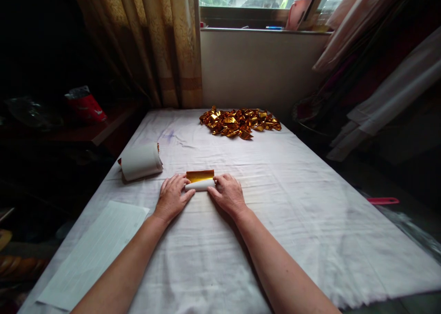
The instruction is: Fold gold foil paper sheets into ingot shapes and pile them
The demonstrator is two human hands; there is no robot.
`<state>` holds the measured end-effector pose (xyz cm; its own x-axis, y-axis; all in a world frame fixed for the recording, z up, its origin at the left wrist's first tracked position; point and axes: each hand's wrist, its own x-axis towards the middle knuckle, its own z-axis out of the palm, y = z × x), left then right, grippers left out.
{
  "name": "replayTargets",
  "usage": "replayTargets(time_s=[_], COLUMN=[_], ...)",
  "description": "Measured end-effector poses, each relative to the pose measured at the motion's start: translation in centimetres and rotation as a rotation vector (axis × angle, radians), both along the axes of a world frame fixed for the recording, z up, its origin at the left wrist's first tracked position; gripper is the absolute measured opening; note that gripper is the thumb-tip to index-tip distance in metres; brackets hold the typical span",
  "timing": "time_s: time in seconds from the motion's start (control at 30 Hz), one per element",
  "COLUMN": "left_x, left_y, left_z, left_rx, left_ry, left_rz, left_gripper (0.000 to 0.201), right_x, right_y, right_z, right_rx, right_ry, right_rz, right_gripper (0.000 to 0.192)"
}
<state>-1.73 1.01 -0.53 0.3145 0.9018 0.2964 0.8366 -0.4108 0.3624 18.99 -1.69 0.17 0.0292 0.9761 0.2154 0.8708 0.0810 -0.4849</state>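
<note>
At the tabletop's (275, 240) centre, left hand (171, 198) and right hand (228, 194) press their fingers on a half-rolled gold sheet (200, 180), pinning its ends to roll evenly; paper stack (141, 161) at ten o'clock, gold pile (240, 122) at twelve.

No text, label or number can be read on anything here

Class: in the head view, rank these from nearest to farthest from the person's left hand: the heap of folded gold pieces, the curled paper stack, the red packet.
From the left hand:
1. Curled paper stack, just to its left on the cloth.
2. Red packet, far left on the dark side table.
3. Heap of folded gold pieces, at the cloth's far end.
</note>
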Motion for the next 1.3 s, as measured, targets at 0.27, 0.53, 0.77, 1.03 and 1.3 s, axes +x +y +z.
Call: replayTargets(time_s=[0.27,0.53,0.77,1.03,1.3], left_x=[-0.1,-0.5,-0.8,-0.8,0.5], left_y=[-0.3,-0.1,-0.2,-0.5,-1.0], left_z=[0.1,-0.5,0.0,0.5,0.8], left_rx=[0.053,0.126,0.038,-0.062,-0.230], left_ry=[-0.111,-0.177,-0.368,-0.613,-0.890], left_rz=[-0.017,-0.004,-0.062,0.170,0.054], left_gripper=[0.008,0.005,0.012,0.031,0.053], right_x=[0.3,0.4,0.5,0.0,-0.8], right_y=[0.0,0.1,0.3,-0.1,-0.7], right_z=[-0.4,-0.6,-1.4,-0.5,0.1], right_rx=[0.040,0.065,0.219,0.330,0.130], right_ry=[0.090,0.119,0.213,0.405,0.579], right_rz=[0.010,0.057,0.158,0.279,0.108], right_gripper=[0.029,0.014,0.014,0.011,0.026])
